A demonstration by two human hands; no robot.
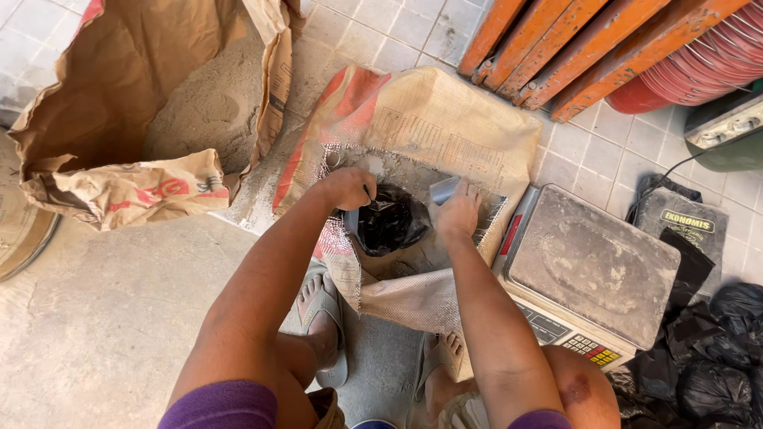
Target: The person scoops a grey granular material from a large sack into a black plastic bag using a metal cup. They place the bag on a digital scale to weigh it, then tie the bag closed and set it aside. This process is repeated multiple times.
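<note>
Filling step: left hand [347, 188] grips black bag [391, 221] mouth open inside the cut sack [445, 127]; right hand [458, 210] grips a grey scoop [443, 191] (partly hidden). Next calls for steady tipping.

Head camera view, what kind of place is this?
Probably a building-supply shop or storeroom: an open brown paper sack of grey powder, a dusty grey platform weighing scale, and orange-painted metal frames on a tiled floor.

Dusty grey tiled floor [588, 151] beneath orange metal frames [572, 48].
</note>
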